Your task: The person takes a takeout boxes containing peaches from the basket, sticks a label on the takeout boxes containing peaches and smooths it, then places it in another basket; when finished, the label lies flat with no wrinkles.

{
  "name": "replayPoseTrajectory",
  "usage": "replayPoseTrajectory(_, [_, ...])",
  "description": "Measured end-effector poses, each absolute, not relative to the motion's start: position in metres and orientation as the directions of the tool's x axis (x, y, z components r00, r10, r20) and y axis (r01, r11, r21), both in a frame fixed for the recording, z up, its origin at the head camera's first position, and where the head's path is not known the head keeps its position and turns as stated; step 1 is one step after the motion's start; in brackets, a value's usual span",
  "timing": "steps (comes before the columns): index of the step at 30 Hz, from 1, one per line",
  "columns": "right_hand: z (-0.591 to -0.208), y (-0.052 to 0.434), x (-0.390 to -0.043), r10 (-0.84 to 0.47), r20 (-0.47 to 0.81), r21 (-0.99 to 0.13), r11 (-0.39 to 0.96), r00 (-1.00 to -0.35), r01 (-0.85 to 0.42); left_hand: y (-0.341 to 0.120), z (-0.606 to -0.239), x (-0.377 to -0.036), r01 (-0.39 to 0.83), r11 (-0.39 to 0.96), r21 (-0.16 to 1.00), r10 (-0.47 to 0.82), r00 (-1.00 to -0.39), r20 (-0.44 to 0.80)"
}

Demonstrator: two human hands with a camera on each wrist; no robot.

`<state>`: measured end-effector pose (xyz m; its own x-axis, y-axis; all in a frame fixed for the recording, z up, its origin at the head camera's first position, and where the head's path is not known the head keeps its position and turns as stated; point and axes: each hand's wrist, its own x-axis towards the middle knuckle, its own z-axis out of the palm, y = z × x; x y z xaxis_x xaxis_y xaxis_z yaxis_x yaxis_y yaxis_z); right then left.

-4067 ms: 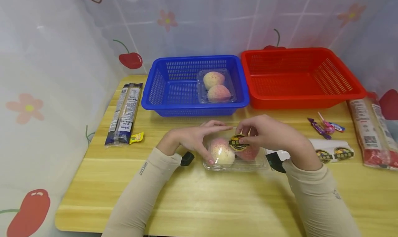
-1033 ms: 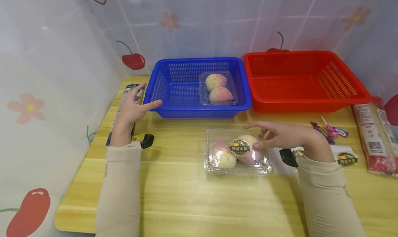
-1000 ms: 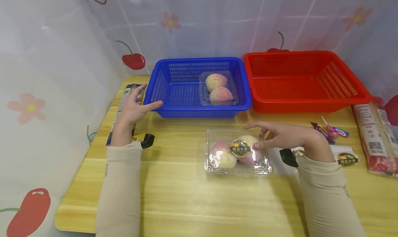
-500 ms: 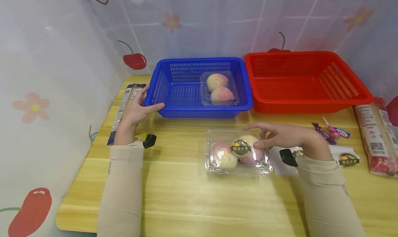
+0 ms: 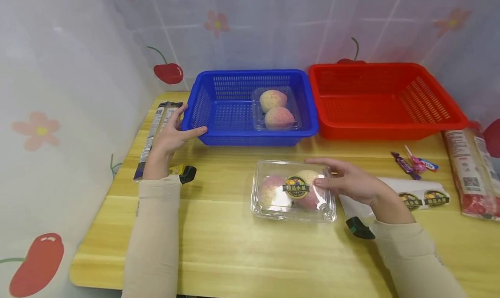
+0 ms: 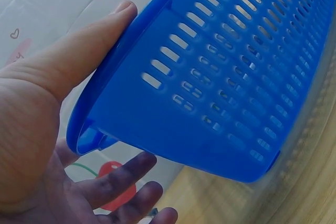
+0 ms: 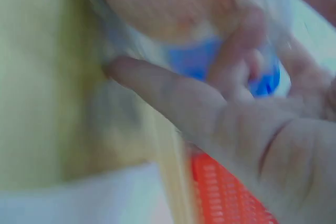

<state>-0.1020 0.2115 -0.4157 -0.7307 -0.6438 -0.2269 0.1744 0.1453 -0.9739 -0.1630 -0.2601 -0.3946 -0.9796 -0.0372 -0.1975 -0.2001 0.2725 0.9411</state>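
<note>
In the head view my left hand (image 5: 169, 137) holds the left front corner of the blue plastic basket (image 5: 250, 140). The left wrist view shows its thumb (image 6: 100, 40) on the rim and the other fingers below it, on the outside. My right hand (image 5: 351, 183) grips the right end of a clear plastic clamshell box (image 5: 269, 214), thumb on the lid and fingers at the far edge. Two pink and cream peaches (image 5: 271, 189) are inside, and a round black and gold sticker (image 5: 296, 187) is on the lid. The right wrist view is blurred.
Another clear box with two peaches (image 5: 273, 101) lies inside the blue basket. A red basket (image 5: 390, 130) stands beside it. Further right are sweets (image 5: 414, 164), a sticker strip (image 5: 423, 196) and a long packet (image 5: 468, 172). Another packet (image 5: 154, 133) lies partly behind my left hand.
My left hand has moved from the clear box to the blue basket's corner. The sticker is flat on the lid, and the right hand has just shifted the box slightly left.
</note>
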Motion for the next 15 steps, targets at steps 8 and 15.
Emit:
replayPoseTrajectory(8, [-0.424,0.209,-0.089,-0.621,-0.146,-0.955,-0.115,-0.770,0.274,-0.259,-0.392,-0.161,-0.178,0.250,0.952,-0.024,-0.984,-0.178])
replayPoseTrajectory(15, [-0.416,0.218,-0.088,-0.676,-0.038,-0.907,-0.286,-0.736,0.310,-0.260,-0.393,-0.162,-0.180,0.252,0.951,-0.030,-0.984,-0.178])
